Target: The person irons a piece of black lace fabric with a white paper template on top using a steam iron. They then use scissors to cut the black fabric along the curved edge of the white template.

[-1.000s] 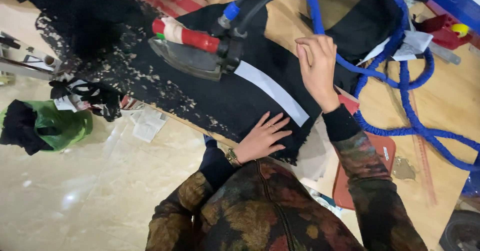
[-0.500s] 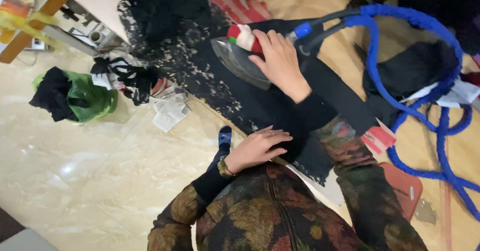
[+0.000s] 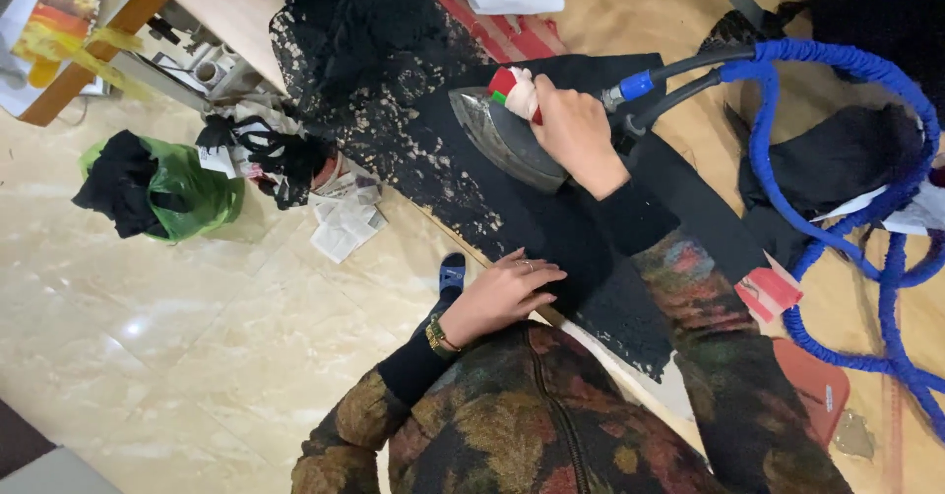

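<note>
Right now the right hand has fingers wrapped tight round the red handle of the iron, which sits flat on the black lace cloth just ahead of the fingertips. Left hand lies flat on the cloth's near edge, fingers slightly apart, holding nothing. Risks, imo: iron resting too long could scorch the lace; blue hose behind the right knuckles could snag & drag the iron. Off the left fingertips, on the floor: green bag, paper scraps
</note>
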